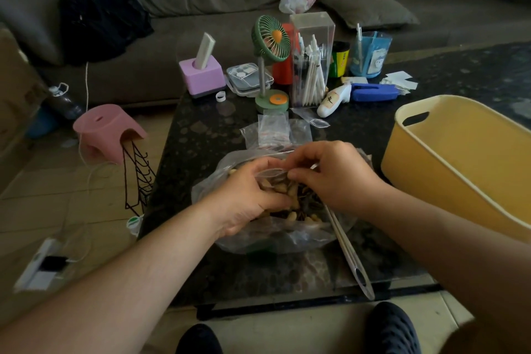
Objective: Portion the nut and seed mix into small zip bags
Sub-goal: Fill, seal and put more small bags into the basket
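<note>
A large clear plastic bag (275, 236) holding the nut and seed mix (304, 204) lies on the dark table near its front edge. Over it I hold a small clear zip bag (271, 174) with some mix inside. My left hand (247, 198) grips the small bag from the left, fingers curled around it. My right hand (333, 175) pinches the bag's top edge from the right. A stack of small zip bags (273, 129) lies just behind, on a clear bag.
A yellow tub (459, 164) stands at the right. Long tongs (350, 253) lean out of the big bag toward the table's front edge. A green desk fan (270, 66), pen holder (311, 60), blue stapler (373, 92) and pink box (201, 75) crowd the back. A pink stool (106, 129) is on the floor to the left.
</note>
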### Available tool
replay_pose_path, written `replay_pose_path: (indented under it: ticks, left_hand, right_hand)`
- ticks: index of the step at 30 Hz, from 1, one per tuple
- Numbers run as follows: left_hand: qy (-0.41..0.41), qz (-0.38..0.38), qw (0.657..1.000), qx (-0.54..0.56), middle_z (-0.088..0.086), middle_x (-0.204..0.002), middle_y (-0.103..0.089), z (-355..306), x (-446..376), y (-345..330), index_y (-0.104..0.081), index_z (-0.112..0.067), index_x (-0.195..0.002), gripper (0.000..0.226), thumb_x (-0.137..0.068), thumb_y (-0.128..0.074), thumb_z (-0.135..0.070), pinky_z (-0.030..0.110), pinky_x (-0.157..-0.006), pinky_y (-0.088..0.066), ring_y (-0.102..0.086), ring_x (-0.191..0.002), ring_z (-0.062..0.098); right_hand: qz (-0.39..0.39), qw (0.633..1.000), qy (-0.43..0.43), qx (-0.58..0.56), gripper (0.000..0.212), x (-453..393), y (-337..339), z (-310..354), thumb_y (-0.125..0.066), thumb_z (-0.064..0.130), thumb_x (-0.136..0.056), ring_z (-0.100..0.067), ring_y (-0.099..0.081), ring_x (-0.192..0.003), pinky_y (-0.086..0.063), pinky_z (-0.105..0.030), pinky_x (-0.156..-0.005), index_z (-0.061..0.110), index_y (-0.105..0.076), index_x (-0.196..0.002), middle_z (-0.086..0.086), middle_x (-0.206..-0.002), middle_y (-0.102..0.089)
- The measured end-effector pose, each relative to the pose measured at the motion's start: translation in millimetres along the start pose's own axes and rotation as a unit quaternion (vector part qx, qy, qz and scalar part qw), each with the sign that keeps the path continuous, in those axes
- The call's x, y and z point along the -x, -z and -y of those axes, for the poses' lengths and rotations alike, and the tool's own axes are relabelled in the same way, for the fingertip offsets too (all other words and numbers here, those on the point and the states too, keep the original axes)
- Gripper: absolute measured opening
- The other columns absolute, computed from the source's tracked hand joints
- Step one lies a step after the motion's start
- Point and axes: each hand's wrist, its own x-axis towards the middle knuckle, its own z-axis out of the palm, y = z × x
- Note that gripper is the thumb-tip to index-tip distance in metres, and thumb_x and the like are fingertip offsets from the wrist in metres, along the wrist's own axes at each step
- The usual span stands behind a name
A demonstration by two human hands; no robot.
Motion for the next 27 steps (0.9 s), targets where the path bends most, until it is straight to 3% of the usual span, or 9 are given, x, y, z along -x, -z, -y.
replay_pose_path:
  ticks: [6,11,16,19,22,27]
  left_hand:
    - [0.008,0.011,1.000,0.019,0.011,-0.120,-0.078,1,-2,2,-0.067,-0.008,-0.130,0.050,-0.084,-0.080,0.006,0.043,-0.102,-0.059,-0.074,-0.116,0.025]
    - [-0.016,-0.008,1.000,-0.014,0.006,-0.112,-0.081,1,-1,-2,-0.071,-0.013,-0.119,0.036,-0.089,-0.077,0.005,0.034,-0.096,-0.061,-0.076,-0.109,0.019]
    - [-0.022,0.012,1.000,0.007,0.008,-0.117,-0.079,3,0,-3,-0.068,-0.015,-0.126,0.054,-0.074,-0.085,-0.009,0.035,-0.100,-0.059,-0.074,-0.114,0.021]
    - [-0.030,-0.004,1.000,0.001,0.006,-0.114,-0.080,4,-2,-5,-0.070,-0.015,-0.122,0.041,-0.083,-0.080,-0.005,0.033,-0.095,-0.059,-0.076,-0.110,0.018]
    - [-0.044,-0.024,0.998,-0.033,0.004,-0.113,-0.080,5,-2,-6,-0.070,-0.020,-0.119,0.034,-0.090,-0.076,-0.002,0.042,-0.101,-0.058,-0.075,-0.111,0.019]
    - [-0.056,-0.005,0.993,-0.108,-0.006,-0.115,-0.079,-1,1,-10,-0.067,-0.032,-0.117,0.037,-0.083,-0.082,-0.030,0.047,-0.107,-0.056,-0.073,-0.114,0.014]
  right_hand:
    - [-0.080,0.984,-0.094,-0.132,0.011,-5,4,-8,-0.077,0.025,-0.093,0.004,-0.071,-0.081,-0.059,-0.021,-0.076,0.036,-0.075,-0.092,0.014,-0.087,-0.075]
    - [-0.025,0.968,-0.118,-0.219,0.007,-2,3,-9,-0.074,0.022,-0.095,-0.010,-0.076,-0.089,-0.064,-0.036,-0.085,0.026,-0.076,-0.101,0.005,-0.093,-0.078]
    - [-0.034,0.950,-0.137,-0.280,0.005,-2,8,-9,-0.074,0.018,-0.095,-0.019,-0.077,-0.092,-0.064,-0.042,-0.088,0.018,-0.077,-0.098,-0.002,-0.093,-0.079]
    - [-0.024,0.933,-0.154,-0.324,0.008,-2,10,-9,-0.073,0.020,-0.096,-0.023,-0.077,-0.095,-0.063,-0.042,-0.089,0.016,-0.076,-0.101,-0.005,-0.095,-0.079]
    - [0.000,0.931,-0.155,-0.332,0.011,-1,10,-9,-0.074,0.022,-0.095,-0.022,-0.077,-0.096,-0.063,-0.037,-0.086,0.018,-0.075,-0.105,-0.005,-0.097,-0.079]
    - [-0.025,0.935,-0.163,-0.315,0.008,-1,9,-8,-0.073,0.020,-0.096,-0.021,-0.078,-0.091,-0.065,-0.040,-0.084,0.014,-0.077,-0.098,-0.004,-0.092,-0.079]
